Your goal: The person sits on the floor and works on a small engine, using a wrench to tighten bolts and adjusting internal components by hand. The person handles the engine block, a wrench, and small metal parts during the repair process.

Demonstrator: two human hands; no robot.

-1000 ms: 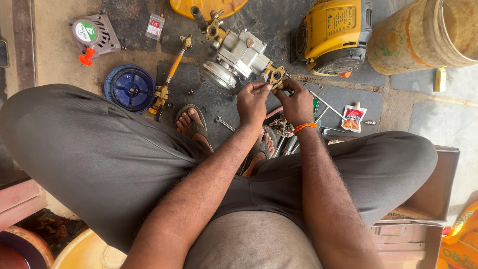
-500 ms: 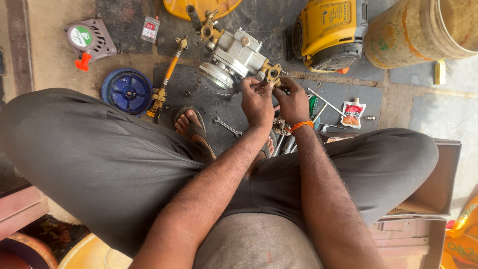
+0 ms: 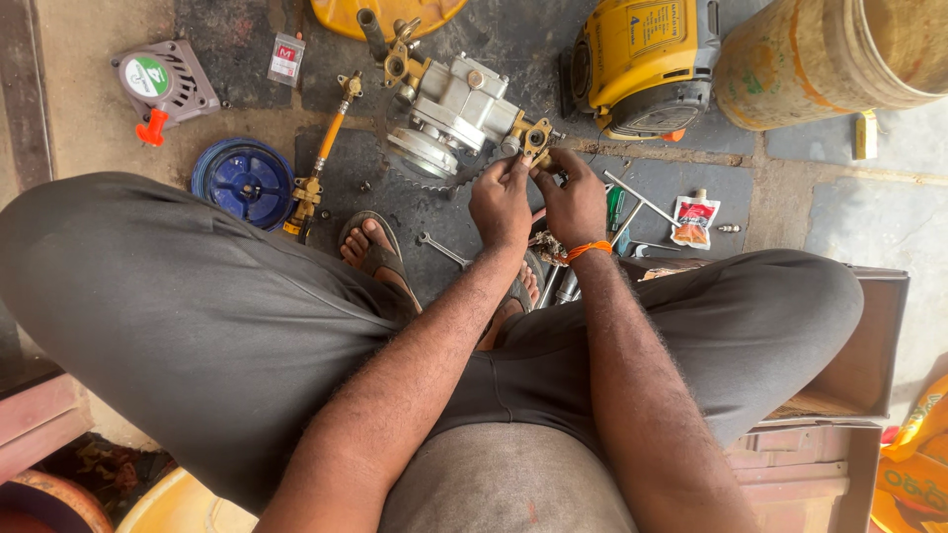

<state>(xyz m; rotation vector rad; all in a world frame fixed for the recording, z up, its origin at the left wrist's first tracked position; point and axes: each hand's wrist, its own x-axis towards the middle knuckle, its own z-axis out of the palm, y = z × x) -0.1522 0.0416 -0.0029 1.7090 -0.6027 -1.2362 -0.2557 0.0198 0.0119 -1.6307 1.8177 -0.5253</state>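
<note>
Down between my knees, on the stained dark floor (image 3: pixel 681 178), both my hands meet at the brass fitting (image 3: pixel 534 137) on the near end of the silver pump body (image 3: pixel 456 114). My left hand (image 3: pixel 502 200) has its fingertips pinched in at the fitting's left side, and my right hand (image 3: pixel 574 202), the one with the orange thread at the wrist, curls its fingers in against the same fitting from the right; whether there is a small screw or nut held between them I cannot tell, since my own knuckles hide it. The pump lies tilted on its side, with a second brass fitting (image 3: pixel 399 65) at its far end, and nothing seems to brace it, so I judge that a hard twist could roll it away from me and make my fingers slip off the brass. Anything small that slips from my grip would likely bounce among the loose tools (image 3: pixel 622 202) just beside my right wrist, or toward the spanner (image 3: pixel 441 251) near my sandalled foot (image 3: pixel 373 249), and be hard to pick out against that dark surface. The red and white sachet (image 3: pixel 695 219) lies near on the right, the blue round cover (image 3: pixel 243 181) and the brass lance (image 3: pixel 321 156) well off to the left, the yellow engine housing (image 3: pixel 642 61) beyond.
</note>
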